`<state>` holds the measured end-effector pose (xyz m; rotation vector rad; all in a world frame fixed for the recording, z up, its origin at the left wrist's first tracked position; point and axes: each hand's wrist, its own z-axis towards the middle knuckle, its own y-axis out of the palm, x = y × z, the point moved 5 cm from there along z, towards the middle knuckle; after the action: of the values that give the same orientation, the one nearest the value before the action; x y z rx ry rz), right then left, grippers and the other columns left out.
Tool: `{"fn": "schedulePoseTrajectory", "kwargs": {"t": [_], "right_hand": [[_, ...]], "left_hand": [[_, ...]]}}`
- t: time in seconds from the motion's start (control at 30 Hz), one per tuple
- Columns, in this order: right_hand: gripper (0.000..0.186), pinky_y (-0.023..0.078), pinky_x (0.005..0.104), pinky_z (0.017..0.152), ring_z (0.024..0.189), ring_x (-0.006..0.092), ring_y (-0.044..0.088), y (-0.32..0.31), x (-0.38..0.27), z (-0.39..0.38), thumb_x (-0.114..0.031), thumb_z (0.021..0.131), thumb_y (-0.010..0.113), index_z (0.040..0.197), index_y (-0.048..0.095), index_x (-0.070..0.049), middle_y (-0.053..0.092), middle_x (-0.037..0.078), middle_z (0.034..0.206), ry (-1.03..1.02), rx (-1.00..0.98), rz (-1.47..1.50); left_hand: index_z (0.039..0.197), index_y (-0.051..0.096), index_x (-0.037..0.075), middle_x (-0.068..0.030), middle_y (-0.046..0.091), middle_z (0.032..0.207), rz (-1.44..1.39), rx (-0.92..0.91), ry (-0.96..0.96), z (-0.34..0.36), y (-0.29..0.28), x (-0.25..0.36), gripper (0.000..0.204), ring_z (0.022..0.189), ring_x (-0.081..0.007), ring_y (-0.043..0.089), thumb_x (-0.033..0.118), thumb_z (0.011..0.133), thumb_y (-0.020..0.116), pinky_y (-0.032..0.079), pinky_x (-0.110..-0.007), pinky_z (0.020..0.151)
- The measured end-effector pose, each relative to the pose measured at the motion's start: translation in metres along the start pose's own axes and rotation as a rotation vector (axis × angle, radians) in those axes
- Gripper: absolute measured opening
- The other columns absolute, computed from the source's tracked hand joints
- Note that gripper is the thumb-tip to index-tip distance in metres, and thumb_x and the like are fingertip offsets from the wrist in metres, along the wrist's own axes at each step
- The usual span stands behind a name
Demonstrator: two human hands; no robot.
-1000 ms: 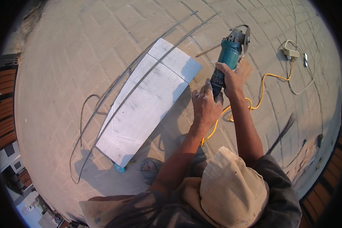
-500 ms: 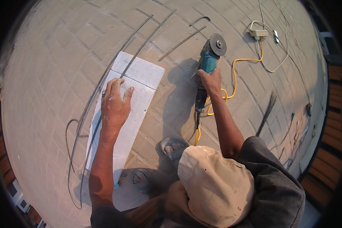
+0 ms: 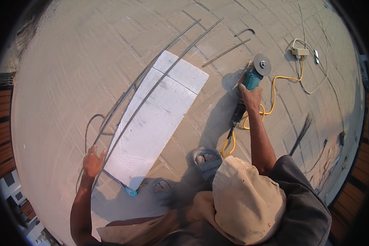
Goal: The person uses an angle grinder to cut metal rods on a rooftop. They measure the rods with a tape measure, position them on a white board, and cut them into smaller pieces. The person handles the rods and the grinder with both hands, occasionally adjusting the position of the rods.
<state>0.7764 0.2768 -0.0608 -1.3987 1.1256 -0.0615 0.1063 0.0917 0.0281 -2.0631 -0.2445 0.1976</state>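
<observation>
My right hand (image 3: 252,97) is wrapped round the body of a teal and black angle grinder (image 3: 254,79). Its grey disc (image 3: 262,64) faces up at the far end. To the left lies a long white slab (image 3: 158,110) with thin lines scored across it. One thin metal rod (image 3: 155,87) crosses the slab lengthwise, and another rod (image 3: 125,93) runs along its left edge. My left hand (image 3: 93,163) is low beside the rods, left of the slab's near end, with fingers apart. Whether it touches a rod is hard to see.
A short rod (image 3: 226,52) and a hooked rod (image 3: 246,31) lie beyond the slab. A yellow cord (image 3: 281,77) runs to a socket block (image 3: 300,52) at the far right. A small teal item (image 3: 130,191) sits at the slab's near corner, and a bundle of bristles (image 3: 302,133) lies right.
My left hand has come off the slab's far part and moved toward me and left, beside the rods. My right hand keeps its grip on the grinder. The whole view has shifted.
</observation>
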Motion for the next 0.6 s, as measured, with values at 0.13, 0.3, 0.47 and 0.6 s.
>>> {"fn": "schedulePoseTrajectory", "kwargs": {"t": [0.13,0.3,0.47,0.6], "right_hand": [[0.077,0.049,0.0467,0.092,0.105,0.0471,0.063,0.004,0.009,0.007,-0.043,0.076,0.079,0.114,0.048,0.015,0.062,0.034,0.11,-0.07,0.017,0.008],[0.067,0.048,0.0461,0.095,0.115,0.0428,0.058,-0.023,-0.031,-0.018,-0.043,0.083,0.074,0.116,0.054,0.012,0.058,0.033,0.12,-0.085,-0.089,-0.214],[0.05,0.045,0.047,0.099,0.124,0.0353,0.053,-0.037,-0.123,-0.04,-0.033,0.09,0.066,0.126,0.058,-0.001,0.053,0.022,0.134,-0.772,0.086,-0.349],[0.042,0.038,0.0451,0.109,0.129,0.0325,0.05,0.025,-0.21,-0.016,-0.026,0.094,0.059,0.133,0.058,-0.009,0.053,0.015,0.138,-1.376,0.006,-0.401]], "left_hand": [[0.118,0.059,-0.002,-0.023,0.064,0.12,-0.081,0.038,0.001,-0.009,0.033,-0.018,0.055,0.115,-0.0395,0.059,0.048,0.098,0.053,0.047,-0.047,0.095],[0.106,0.063,0.001,-0.0251,0.065,0.112,-0.167,-0.109,-0.136,-0.016,0.053,-0.031,0.045,0.106,-0.0414,0.061,0.045,0.099,0.055,0.048,-0.046,0.089],[0.105,0.064,0.001,-0.0238,0.066,0.106,-0.196,-0.047,0.035,-0.03,0.055,-0.034,0.043,0.101,-0.042,0.063,0.043,0.096,0.059,0.049,-0.047,0.086],[0.102,0.064,0.001,-0.0218,0.068,0.098,-0.131,0.061,0.073,-0.051,0.056,-0.038,0.04,0.095,-0.0421,0.064,0.04,0.095,0.062,0.05,-0.048,0.082]]}}
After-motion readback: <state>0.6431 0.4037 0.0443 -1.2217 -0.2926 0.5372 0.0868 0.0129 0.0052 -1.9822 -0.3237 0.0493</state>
